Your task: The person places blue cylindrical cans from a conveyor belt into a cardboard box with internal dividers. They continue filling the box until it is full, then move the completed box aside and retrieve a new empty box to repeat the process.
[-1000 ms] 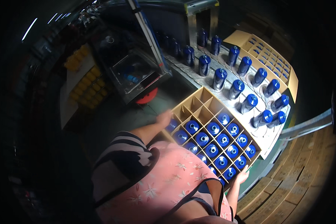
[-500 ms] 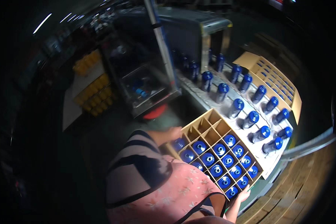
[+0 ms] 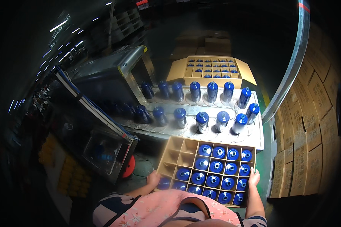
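Note:
An open cardboard box (image 3: 189, 159) with crossed dividers is in front of my body, close against my pink flowered apron. My left hand (image 3: 153, 178) grips its left side, fingers closed at the edge. On the opposite side my right hand (image 3: 254, 178) holds the right wall, thumb up along the rim. Shiny blue bottles (image 3: 213, 181) with open necks stand in most compartments. Several compartments at the far left hold no bottle. Just beyond the box, a conveyor (image 3: 193, 109) carries more blue bottles (image 3: 202, 122) upright in two rows that join at the right end.
A second divided box (image 3: 212, 80) filled with blue bottles stands behind the conveyor, flaps spread. Stacked cartons (image 3: 303, 140) rise on the right beside a metal post (image 3: 304, 45). A metal tunnel housing (image 3: 106, 72) covers the conveyor's left. A red round stool (image 3: 129, 166) sits at left.
My view has swung to the right, so the conveyor now lies straight ahead. The box looks level across the view instead of slanted, with both hands still at its sides.

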A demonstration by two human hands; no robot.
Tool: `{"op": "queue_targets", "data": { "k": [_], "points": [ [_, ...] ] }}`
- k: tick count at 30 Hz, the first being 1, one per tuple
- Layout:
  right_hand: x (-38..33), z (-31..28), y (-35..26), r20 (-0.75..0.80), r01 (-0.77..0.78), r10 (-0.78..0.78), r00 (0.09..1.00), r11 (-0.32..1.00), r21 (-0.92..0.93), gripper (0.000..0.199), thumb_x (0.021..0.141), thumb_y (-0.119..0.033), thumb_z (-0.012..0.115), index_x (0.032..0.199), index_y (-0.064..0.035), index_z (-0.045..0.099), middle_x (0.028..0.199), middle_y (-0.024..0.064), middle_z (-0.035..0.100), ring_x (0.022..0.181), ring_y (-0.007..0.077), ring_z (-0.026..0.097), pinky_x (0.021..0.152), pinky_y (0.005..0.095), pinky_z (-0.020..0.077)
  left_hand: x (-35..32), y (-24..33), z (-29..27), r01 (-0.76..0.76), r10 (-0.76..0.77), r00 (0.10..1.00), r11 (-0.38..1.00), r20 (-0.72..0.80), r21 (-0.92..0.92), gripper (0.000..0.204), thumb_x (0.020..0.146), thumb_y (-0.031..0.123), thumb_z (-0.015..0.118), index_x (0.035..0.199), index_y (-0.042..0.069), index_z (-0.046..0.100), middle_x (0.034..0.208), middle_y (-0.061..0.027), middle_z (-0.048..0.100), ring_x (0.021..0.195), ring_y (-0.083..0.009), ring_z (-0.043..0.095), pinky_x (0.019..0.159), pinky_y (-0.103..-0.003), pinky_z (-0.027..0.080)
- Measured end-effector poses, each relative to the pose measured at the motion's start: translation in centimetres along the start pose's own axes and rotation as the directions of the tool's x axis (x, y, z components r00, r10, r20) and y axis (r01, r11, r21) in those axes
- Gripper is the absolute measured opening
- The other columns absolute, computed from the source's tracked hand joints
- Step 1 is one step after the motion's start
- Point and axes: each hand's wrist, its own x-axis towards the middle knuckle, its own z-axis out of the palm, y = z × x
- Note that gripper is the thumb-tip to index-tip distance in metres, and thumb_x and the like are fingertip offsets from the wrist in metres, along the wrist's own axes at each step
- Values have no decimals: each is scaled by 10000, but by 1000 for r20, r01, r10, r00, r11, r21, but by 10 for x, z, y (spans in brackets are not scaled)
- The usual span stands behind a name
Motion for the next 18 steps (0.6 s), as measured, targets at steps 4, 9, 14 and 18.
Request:
{"op": "queue_targets", "data": {
  "k": [4, 9, 14, 18],
  "points": [
    [-2, -7, -8, 111, -61, 52, 992, 995, 77, 589, 916, -534, 539, 1146, -2, 640, 1028, 270, 656, 975, 428, 623, 870, 456, 469, 2, 1, -3, 30, -30, 999, 999, 34, 11, 288, 862, 325, 531, 1000, 80, 598, 916, -211, 677, 905, -431, 627, 812, -505, 480],
    [-7, -7, -16, 70, -70, 66, 995, 996, 60, 597, 914, -579, 507, 1099, -33, 664, 1004, 246, 665, 982, 394, 626, 872, 443, 455, 16, -16, 2, -55, 55, 994, 998, 92, -8, 274, 876, 262, 591, 1075, 73, 596, 938, -199, 692, 930, -369, 663, 825, -435, 504],
    [0, 6, -7, 41, -53, 54, 998, 998, -36, 620, 920, -592, 480, 1157, -43, 643, 1052, 259, 651, 1017, 422, 604, 888, 450, 449, 88, 4, -36, -76, 254, 959, 660, 127, -748, 457, 883, 27, 614, 1316, -22, 477, 1290, -173, 575, 1203, -229, 558, 1005, -314, 440],
    [-1, 4, -12, 48, -41, 45, 998, 996, -75, 614, 934, -550, 498, 1194, -7, 620, 1066, 261, 652, 1010, 427, 611, 877, 458, 466, 181, 86, -71, -319, 315, 936, 577, -156, -752, 423, 898, 15, 606, 1310, -14, 512, 1303, -158, 570, 1197, -216, 554, 1013, -314, 432]
  ]
}}
